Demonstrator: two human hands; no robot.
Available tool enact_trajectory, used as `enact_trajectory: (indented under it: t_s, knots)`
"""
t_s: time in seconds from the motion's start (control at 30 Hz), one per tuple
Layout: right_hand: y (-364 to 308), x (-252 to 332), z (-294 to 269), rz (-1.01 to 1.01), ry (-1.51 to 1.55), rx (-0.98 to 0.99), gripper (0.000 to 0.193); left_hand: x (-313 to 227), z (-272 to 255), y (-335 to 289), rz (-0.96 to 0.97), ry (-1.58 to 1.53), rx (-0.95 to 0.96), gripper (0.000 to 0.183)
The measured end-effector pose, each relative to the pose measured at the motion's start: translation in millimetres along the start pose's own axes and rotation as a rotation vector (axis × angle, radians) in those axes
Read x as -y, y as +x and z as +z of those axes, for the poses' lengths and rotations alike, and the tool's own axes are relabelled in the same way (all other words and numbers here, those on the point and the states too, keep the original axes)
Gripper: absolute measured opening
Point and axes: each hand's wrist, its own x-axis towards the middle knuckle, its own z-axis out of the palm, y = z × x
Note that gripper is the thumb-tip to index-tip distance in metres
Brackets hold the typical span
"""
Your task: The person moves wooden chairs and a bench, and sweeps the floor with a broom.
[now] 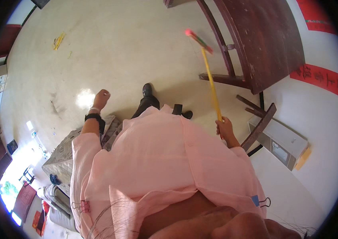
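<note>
My right hand (225, 130) is closed around the lower end of a long yellow-handled stick (211, 81) to the right of my body. Its far end carries a narrow crosswise head (198, 40) in pink, red and dark green, too blurred for me to tell its kind. Out to the left, my left hand (102, 98) is raised above the floor with its fingers curled in. A small white spot shows at those fingers, but what it is stays unclear. A black band (94, 117) circles that wrist.
A dark red wooden table (270, 44) stands at the far right, with a wooden frame (260, 126) and a pale box (282, 141) nearer. Yellow scraps (58, 41) lie on the far-left floor (117, 44). A patterned padded piece (63, 153) is close on my left.
</note>
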Motion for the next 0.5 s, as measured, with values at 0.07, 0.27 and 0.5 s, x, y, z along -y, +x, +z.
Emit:
enact_trajectory:
  t_s: [0.07, 0.27, 0.5]
  knots:
    - [43, 7, 18, 0.01, 0.059, -0.096, 0.022, -4, -32, -9, -0.095, -0.094, -0.018, 0.022]
    - [167, 72, 46, 0.15, 0.015, -0.171, 0.017, 8, -51, -42, -0.151, -0.171, -0.043, 0.018]
    - [153, 79, 94, 0.193, -0.19, 0.145, 0.013, 32, -7, -66, -0.215, -0.217, 0.187, 0.022]
